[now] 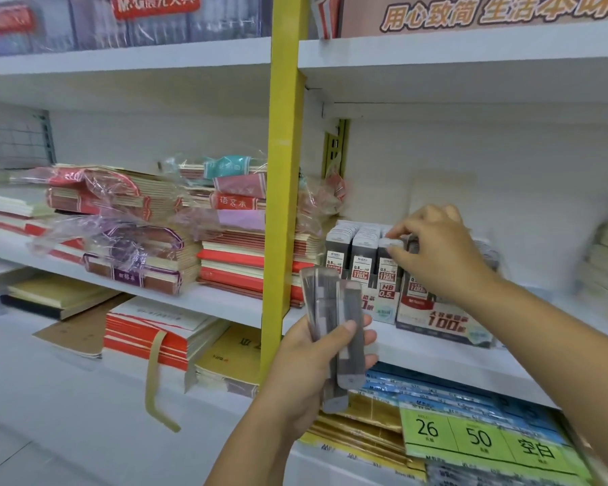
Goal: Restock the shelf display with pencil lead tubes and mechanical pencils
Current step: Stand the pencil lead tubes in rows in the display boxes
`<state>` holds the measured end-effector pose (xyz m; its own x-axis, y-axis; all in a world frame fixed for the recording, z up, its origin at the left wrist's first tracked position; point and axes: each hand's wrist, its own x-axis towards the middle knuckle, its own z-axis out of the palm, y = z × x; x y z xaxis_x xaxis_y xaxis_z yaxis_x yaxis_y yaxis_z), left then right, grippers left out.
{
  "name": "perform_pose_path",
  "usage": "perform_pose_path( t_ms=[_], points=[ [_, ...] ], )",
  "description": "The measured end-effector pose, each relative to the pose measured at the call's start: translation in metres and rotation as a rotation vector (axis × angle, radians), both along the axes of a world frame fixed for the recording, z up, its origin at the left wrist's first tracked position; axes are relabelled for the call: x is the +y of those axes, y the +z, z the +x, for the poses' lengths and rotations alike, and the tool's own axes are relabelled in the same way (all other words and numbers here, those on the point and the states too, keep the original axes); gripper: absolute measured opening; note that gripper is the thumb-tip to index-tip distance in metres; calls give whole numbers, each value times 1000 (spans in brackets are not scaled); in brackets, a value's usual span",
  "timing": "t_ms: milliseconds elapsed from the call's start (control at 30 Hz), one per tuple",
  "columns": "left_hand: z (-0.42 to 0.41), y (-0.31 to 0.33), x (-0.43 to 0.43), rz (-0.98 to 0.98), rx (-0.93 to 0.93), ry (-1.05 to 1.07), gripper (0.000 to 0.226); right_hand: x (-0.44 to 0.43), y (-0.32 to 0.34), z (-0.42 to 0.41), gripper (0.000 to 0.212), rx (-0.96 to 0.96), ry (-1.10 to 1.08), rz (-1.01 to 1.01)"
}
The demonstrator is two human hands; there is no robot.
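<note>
1. A white shelf point(436, 349) runs across the middle of the view, with another board above it and one below.
2. A yellow post point(285, 170) stands upright and splits the shelving into a left bay and a right bay.
3. Notebooks point(137, 254) lie in flat stacks in the left bay, some in loose clear wrap; more stacks lie on the board beneath.
4. A sign point(488, 12) with large orange characters stands on the top board of the right bay.
5. Blue packs point(436, 391) and gold packs point(365, 415) lie under the shelf in the right bay, and a green tag point(478, 440) with 26 and 50 sits in front of them.
6. A display box point(432, 317) printed with a red 100 stands on the shelf just right of the post, near the front edge.
7. Rows of boxed tubes point(362, 247) stand upright in the box, packed side by side, with 0.5 on their labels.
8. The left grip point(306, 359), a bare hand, is held in front of the shelf edge below the box, fingers and thumb curled round a bundle point(334, 303) of grey lead tubes that fans upward.
9. The right grip point(443, 247) reaches over the box from the right, its fingertips pinching the pale cap of one tube point(392, 243) at the top of the rows.
10. That tube is blurred; whether it sits fully in its row cannot be told.
</note>
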<state>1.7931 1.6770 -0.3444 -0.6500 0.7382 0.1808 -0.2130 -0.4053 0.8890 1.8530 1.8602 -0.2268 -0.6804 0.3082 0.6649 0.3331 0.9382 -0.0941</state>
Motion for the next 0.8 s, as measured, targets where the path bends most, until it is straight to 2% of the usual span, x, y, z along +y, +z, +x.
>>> perform_pose_path(
  t_ms=[67,133,200,300,400,500,600,733,800],
  points=[
    [2,1,0,36,-19,-1,21,-4,-7,8,33,15,-80,154],
    [4,2,1,47,-24,-19,21,-15,-15,21,39,84,-33,216],
    [8,2,1,44,-10,-40,20,-33,-30,35,39,108,160,-5],
    [14,1,4,27,8,-82,27,-48,-50,45,29,7,425,-566],
    [20,0,5,-12,26,-132,32,-43,-53,53,25,22,551,-868],
    [25,-1,6,-78,68,-188,27,-36,-51,64,22,16,615,-947],
    [25,-4,7,-132,57,-198,37,-28,-52,73,13,36,652,-980],
    [24,-6,5,-217,54,-68,39,-17,-59,81,11,85,622,-999],
    [24,-5,5,-204,30,-4,42,-14,-62,85,20,98,609,-994]
  ],
)
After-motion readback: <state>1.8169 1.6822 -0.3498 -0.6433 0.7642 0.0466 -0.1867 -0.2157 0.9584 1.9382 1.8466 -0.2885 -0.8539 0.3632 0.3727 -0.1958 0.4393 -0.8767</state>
